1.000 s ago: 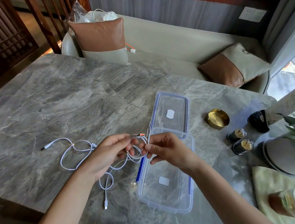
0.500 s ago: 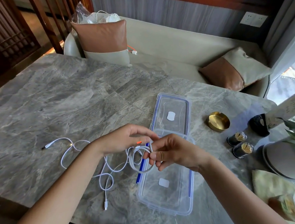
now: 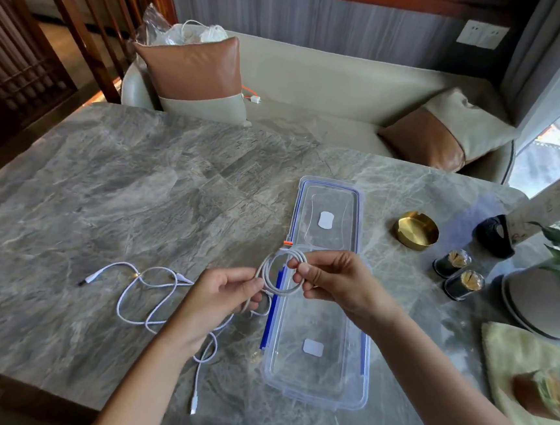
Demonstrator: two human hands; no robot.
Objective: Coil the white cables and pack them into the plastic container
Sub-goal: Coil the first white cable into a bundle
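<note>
A small round coil of white cable (image 3: 268,272) with an orange-tipped plug hangs between my hands above the marble table. My right hand (image 3: 331,283) pinches the coil's right side. My left hand (image 3: 222,295) pinches the cable where it leaves the coil at the lower left. A second white cable (image 3: 149,297) lies in loose loops on the table to the left, one plug near the front edge. The clear plastic container (image 3: 313,395) with blue clips sits open just right of the coil, its lid (image 3: 330,196) lying behind it.
A brass dish (image 3: 416,229), two small dark jars (image 3: 457,273), a plant and a yellow cloth (image 3: 509,364) with a glass jar crowd the table's right side. A sofa with cushions stands behind the table, with a plastic bag (image 3: 186,33) of more cables on it.
The coil has been drawn tighter and lifted slightly. My left hand has slid down and left along the cable, away from my right hand, pulling the trailing cable closer.
</note>
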